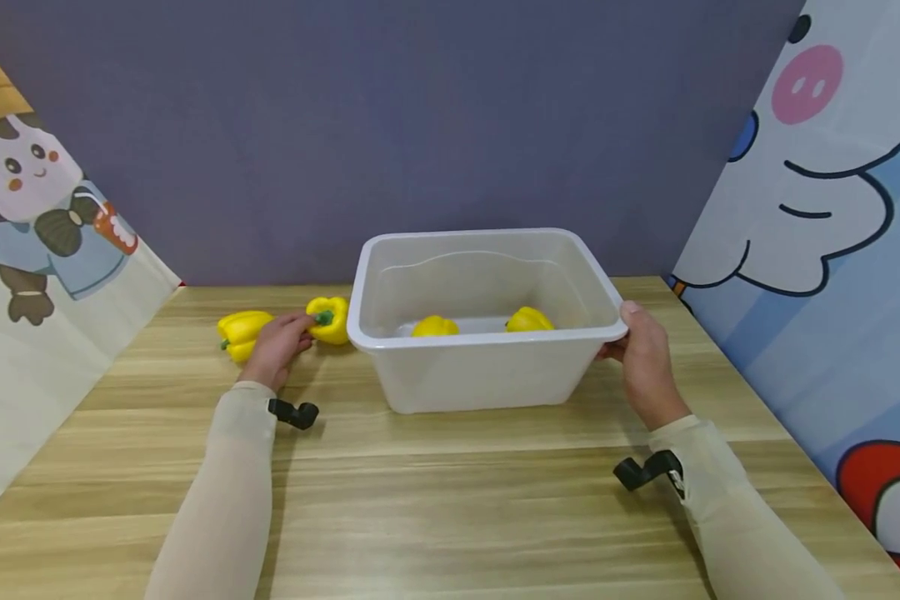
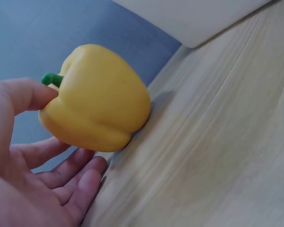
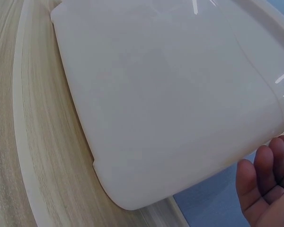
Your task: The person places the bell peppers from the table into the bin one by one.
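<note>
In the head view my left hand [image 1: 276, 348] pinches a yellow bell pepper [image 1: 332, 323] by its stem side. The left wrist view shows the thumb against that bell pepper [image 2: 102, 97] beside its green stem, with the other fingers curled beneath; its far side still meets the table. A second yellow bell pepper [image 1: 244, 332] lies just left of this hand. My right hand [image 1: 647, 362] grips the right rim of a white plastic bin [image 1: 480, 375], thumb on top and fingers below. Inside the bin are two yellow bell peppers, one at left [image 1: 436, 326], one at right [image 1: 529, 320].
The bin stands on a wood-grain table [image 1: 435, 500], near a grey-purple panel [image 1: 420, 125] at the back. Cartoon-printed walls rise on both sides, a left wall [image 1: 52, 375] and a right wall [image 1: 817, 350]. Each wrist wears a small black camera mount.
</note>
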`<state>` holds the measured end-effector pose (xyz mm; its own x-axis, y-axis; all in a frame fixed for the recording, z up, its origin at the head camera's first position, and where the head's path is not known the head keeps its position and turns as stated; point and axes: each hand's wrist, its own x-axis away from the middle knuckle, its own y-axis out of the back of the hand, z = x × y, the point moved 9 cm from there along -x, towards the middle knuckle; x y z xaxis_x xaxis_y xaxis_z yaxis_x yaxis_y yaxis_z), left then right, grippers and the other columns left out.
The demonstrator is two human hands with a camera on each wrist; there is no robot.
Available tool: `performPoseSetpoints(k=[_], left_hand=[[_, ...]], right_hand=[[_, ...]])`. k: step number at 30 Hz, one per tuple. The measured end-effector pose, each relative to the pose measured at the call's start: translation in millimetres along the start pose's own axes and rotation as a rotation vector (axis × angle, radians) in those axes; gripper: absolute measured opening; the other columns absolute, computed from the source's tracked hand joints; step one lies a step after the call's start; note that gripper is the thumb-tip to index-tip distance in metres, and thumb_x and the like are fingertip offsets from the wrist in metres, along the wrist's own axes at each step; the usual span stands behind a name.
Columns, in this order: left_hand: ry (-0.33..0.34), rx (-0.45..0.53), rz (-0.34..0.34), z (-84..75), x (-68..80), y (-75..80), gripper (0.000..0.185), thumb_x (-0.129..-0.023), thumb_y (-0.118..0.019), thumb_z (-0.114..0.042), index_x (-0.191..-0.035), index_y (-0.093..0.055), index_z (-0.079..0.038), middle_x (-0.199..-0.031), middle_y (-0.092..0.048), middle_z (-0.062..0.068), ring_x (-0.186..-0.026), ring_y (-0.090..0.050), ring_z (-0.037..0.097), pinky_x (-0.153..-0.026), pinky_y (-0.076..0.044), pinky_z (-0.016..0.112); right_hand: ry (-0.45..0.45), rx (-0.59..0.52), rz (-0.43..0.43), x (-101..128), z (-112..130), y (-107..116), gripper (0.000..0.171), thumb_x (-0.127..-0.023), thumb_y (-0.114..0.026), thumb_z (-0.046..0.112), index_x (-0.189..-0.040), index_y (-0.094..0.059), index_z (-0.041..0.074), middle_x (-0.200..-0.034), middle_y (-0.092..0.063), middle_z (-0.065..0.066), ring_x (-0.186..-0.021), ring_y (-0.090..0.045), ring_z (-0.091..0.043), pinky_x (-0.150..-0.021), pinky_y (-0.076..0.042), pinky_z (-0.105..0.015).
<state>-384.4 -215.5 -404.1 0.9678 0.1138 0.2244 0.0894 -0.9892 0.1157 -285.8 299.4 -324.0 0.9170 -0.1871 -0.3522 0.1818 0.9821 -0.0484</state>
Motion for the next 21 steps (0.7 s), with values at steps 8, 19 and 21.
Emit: performPoseSetpoints(k=[8, 19, 21], left_hand=[[0.012, -0.071, 0.059, -1.8, 1.0, -3.6, 0.062, -0.101, -0.056, -0.020, -0.156, -0.032, -0.004, -0.161, -0.027, 0.010, -0.120, -0.045, 0.017, -0.111, -0.037, 0.035], [-0.031, -0.140, 0.077, -6.2, 2.5, -7.5, 0.058, -0.099, -0.054, -0.016, -0.153, -0.038, -0.003, -0.156, -0.033, 0.013, -0.118, -0.041, 0.018, -0.106, -0.038, 0.033], [-0.060, -0.158, 0.094, -7.8, 3.4, -9.4, 0.058, -0.099, -0.052, -0.015, -0.153, -0.038, -0.002, -0.154, -0.034, 0.014, -0.118, -0.040, 0.019, -0.103, -0.037, 0.033]], right_hand=[[-0.002, 0.001, -0.003, 0.6, 3.5, -0.1, 0.039, -0.108, -0.037, 0.029, -0.100, -0.057, -0.004, -0.078, -0.064, -0.001, -0.062, -0.060, -0.012, -0.059, -0.054, -0.027], [-0.007, -0.006, -0.008, -1.2, 1.7, 0.1, 0.038, -0.107, -0.038, 0.029, -0.096, -0.058, -0.001, -0.072, -0.063, -0.001, -0.060, -0.059, -0.012, -0.057, -0.054, -0.027], [-0.010, -0.012, -0.007, -1.2, 1.5, 0.1, 0.038, -0.107, -0.038, 0.030, -0.096, -0.058, -0.001, -0.071, -0.064, 0.000, -0.059, -0.059, -0.012, -0.057, -0.054, -0.027]])
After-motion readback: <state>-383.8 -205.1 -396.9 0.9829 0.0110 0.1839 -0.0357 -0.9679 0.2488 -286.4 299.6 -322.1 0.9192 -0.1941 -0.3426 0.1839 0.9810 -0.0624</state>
